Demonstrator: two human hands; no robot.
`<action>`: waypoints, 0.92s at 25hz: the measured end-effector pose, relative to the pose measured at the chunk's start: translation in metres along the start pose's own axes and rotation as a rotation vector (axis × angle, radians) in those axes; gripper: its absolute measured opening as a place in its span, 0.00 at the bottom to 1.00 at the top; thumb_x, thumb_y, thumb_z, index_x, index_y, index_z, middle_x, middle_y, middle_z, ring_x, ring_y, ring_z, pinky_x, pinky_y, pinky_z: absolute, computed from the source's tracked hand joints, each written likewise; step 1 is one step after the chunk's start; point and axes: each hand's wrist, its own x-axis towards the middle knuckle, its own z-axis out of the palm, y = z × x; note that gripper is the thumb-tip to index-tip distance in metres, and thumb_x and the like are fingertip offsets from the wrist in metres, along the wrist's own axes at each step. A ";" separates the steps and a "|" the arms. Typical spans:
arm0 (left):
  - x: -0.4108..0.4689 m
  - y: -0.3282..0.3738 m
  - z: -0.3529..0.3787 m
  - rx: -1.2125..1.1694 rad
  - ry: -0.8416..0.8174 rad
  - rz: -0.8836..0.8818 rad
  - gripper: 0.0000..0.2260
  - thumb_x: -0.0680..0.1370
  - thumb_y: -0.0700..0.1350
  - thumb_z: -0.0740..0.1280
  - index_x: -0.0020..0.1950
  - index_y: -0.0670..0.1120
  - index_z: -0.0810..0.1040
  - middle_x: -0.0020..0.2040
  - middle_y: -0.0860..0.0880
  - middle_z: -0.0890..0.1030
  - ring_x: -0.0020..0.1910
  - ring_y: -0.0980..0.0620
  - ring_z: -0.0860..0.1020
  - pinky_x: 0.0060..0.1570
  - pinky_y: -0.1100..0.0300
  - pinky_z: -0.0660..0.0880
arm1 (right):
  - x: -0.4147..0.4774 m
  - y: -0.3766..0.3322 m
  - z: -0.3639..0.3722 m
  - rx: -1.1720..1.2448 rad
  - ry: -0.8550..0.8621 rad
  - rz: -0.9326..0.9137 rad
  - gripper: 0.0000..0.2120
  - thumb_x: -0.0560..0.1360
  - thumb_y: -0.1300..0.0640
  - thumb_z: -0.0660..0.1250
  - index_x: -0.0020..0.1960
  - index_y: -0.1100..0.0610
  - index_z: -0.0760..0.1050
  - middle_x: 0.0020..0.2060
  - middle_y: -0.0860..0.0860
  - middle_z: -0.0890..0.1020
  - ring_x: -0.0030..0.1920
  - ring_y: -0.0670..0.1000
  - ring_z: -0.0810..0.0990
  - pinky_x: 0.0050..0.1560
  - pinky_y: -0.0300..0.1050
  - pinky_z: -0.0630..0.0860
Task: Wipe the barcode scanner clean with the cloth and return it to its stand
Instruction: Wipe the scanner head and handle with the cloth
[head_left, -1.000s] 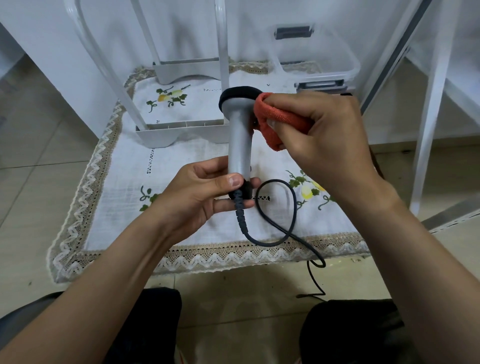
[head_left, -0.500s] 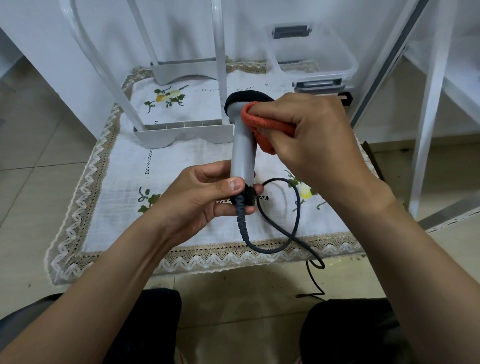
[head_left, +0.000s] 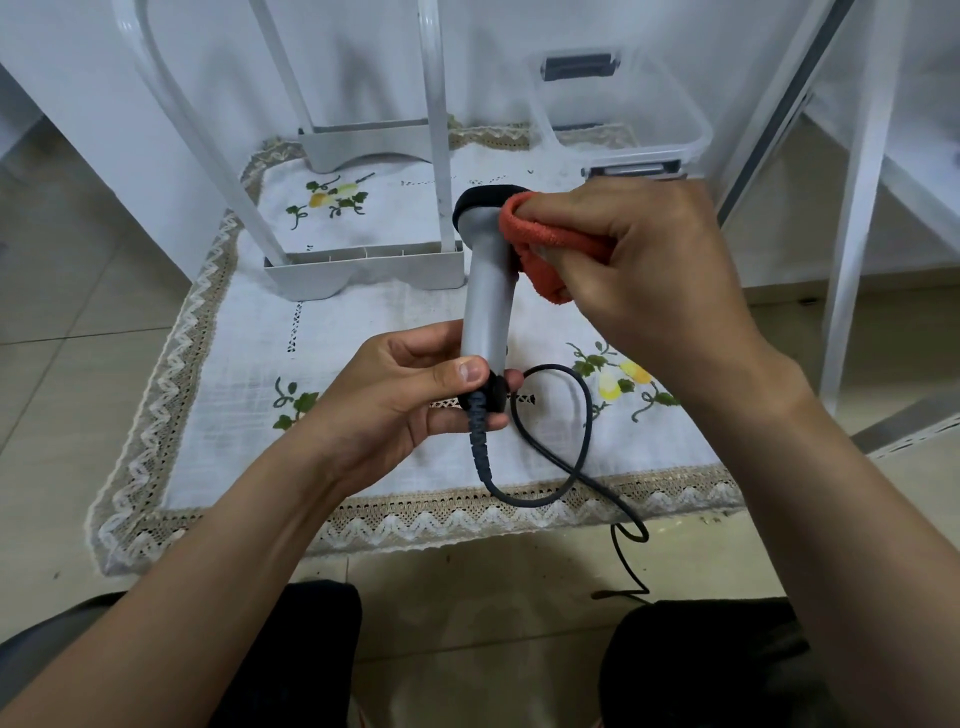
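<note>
Change: against the two earlier pictures the cloth (head_left: 550, 244) sits higher on the barcode scanner (head_left: 488, 275), now wrapped at the neck just under the black head, where a second ago it lay a little lower along the right side of the grey body
Meaning: judged from this, the wipe is in its middle stretch and working up toward the head (the head's front face is turned away, so I cannot tell whether it has been cleaned); return to the stand is not yet begun
Right hand (head_left: 644, 270): fingers curled shut around the bunched cloth, pressing it against the scanner's right side; wrist bent down, forearm coming in from the lower right
Left hand (head_left: 395, 400): fingers closed on the scanner's butt end, thumb laid across the near side just above the black strain relief, other fingertips showing beyond it; palm turned up, forearm from the lower left
Scanner: held upright and slightly tilted between the two hands, above the table (head_left: 234, 374), touching nothing else
Cable (head_left: 576, 415): hangs below the left fingers, loops on the tablecloth and drops over the near edge to the floor
Stand: a white frame (head_left: 363, 265) stands beyond the left fingers (whether this is the stand I cannot say)
</note>
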 end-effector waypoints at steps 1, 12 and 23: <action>0.000 0.000 0.001 -0.002 -0.005 -0.002 0.13 0.71 0.33 0.75 0.55 0.40 0.85 0.48 0.39 0.86 0.52 0.42 0.86 0.41 0.54 0.83 | -0.001 -0.001 0.001 -0.012 -0.007 -0.020 0.10 0.77 0.61 0.71 0.52 0.52 0.88 0.35 0.51 0.86 0.37 0.56 0.82 0.40 0.57 0.80; -0.001 -0.001 -0.003 0.047 0.002 0.049 0.10 0.74 0.35 0.69 0.53 0.41 0.86 0.46 0.40 0.85 0.54 0.40 0.86 0.42 0.53 0.83 | -0.004 -0.002 0.001 0.086 -0.151 -0.046 0.09 0.78 0.63 0.73 0.54 0.55 0.89 0.38 0.52 0.87 0.37 0.52 0.85 0.42 0.56 0.82; 0.002 -0.001 -0.001 0.058 0.011 0.053 0.14 0.72 0.36 0.72 0.57 0.39 0.84 0.47 0.40 0.86 0.52 0.41 0.86 0.43 0.53 0.83 | -0.005 -0.001 0.004 0.067 -0.064 -0.011 0.11 0.77 0.64 0.72 0.55 0.54 0.89 0.38 0.51 0.87 0.38 0.52 0.84 0.43 0.56 0.82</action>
